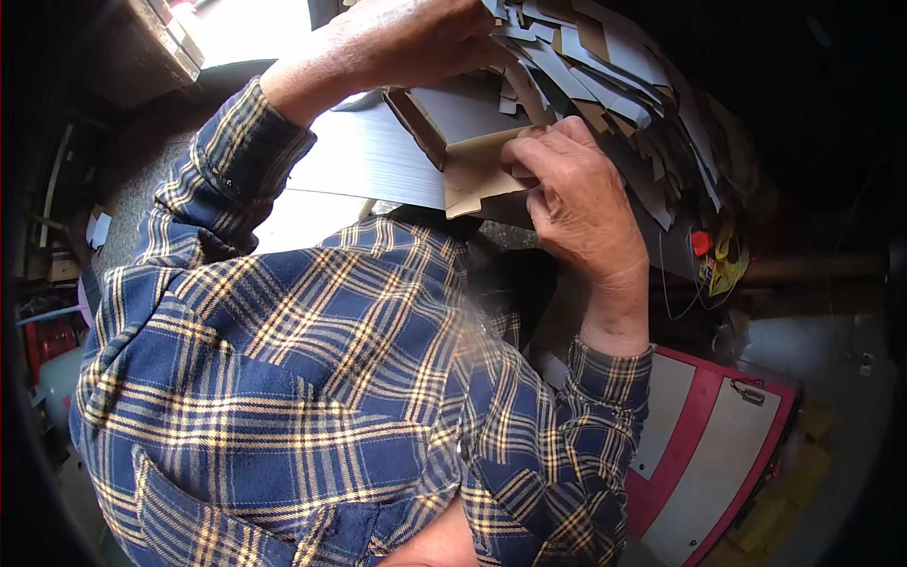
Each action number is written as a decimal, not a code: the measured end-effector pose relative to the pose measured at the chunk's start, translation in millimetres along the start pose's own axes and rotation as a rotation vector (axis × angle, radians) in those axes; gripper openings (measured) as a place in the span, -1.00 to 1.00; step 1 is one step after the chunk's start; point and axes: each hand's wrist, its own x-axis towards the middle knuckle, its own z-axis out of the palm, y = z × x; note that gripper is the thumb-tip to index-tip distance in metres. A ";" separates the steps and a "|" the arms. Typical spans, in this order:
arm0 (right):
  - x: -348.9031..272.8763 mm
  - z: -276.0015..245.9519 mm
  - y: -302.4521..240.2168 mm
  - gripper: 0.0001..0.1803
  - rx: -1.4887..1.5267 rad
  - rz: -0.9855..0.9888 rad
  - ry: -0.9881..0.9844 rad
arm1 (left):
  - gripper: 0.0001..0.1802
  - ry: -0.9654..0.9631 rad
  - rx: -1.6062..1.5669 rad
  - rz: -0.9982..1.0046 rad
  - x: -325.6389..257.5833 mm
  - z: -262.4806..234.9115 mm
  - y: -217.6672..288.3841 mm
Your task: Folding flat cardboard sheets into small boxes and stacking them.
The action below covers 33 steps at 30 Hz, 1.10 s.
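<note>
A half-folded cardboard box (468,142) lay between the left hand (406,42) and right hand (572,194), before a heap of flat blanks (614,76); a sheet (368,156) lay left of it.

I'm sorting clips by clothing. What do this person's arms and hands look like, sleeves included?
Both arms wear a long-sleeved blue plaid shirt with yellow and white check lines and buttoned cuffs. The left hand and right hand are bare: no gloves, and no rings or watch that I can see.
</note>
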 end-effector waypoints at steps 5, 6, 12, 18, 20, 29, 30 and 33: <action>3.5 5.7 -3.2 -0.82 -0.115 0.052 -0.019 | -0.77 -0.002 0.231 0.076 9.5 1.9 -0.8; 7.5 10.7 -5.8 -0.82 -0.187 0.042 -0.014 | -0.79 -0.003 0.408 0.176 6.2 -1.4 -2.3; 8.1 32.5 -2.1 -0.79 -0.217 0.075 -0.057 | -0.81 -0.290 0.907 0.392 17.9 -17.5 21.8; 6.3 56.0 -0.9 -0.79 -0.089 -0.032 0.009 | -0.83 -0.329 0.637 0.093 17.3 -7.1 28.5; 9.2 63.9 1.5 -0.77 -0.061 -0.061 -0.018 | -0.85 -0.176 0.406 0.099 6.4 -1.8 16.4; -14.9 53.3 12.4 -0.84 0.011 0.029 -0.010 | -0.84 0.005 -0.233 0.214 19.8 49.3 -18.4; -18.0 50.0 13.1 -0.85 0.052 0.006 0.084 | -0.80 0.068 -0.229 0.241 21.4 51.9 -19.1; -13.8 55.3 19.3 -0.86 0.313 0.163 0.166 | -0.70 -0.295 0.072 0.083 21.5 36.9 -14.5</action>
